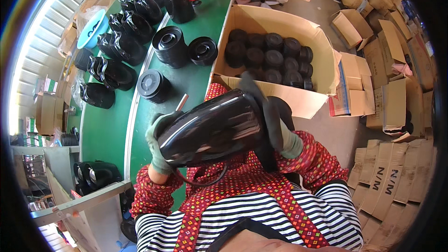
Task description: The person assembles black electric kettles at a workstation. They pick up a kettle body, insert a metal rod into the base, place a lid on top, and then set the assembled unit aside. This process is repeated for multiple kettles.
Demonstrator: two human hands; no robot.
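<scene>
A large glossy black jug (212, 130) lies on its side in the air in front of my chest, above the near edge of the green table. My left hand (158, 142), in a grey-green glove, grips its left end. My right hand (278, 128), gloved with dark finger coating, is wrapped round its right end, by a dark handle-like part. A thin dark loop (205, 184) hangs below the jug. Just beyond my left hand, a short pale stick (182, 102) shows, and a stack of round black discs (154, 85) stands on the table.
More black ring-shaped parts (169, 46) are stacked on the green table (186, 84). Rows of black jugs (116, 72) stand at the left, near a light-blue basin (92, 29). An open carton (289, 16) at the right holds several black round pieces. Flattened cartons (385, 177) lean at the far right.
</scene>
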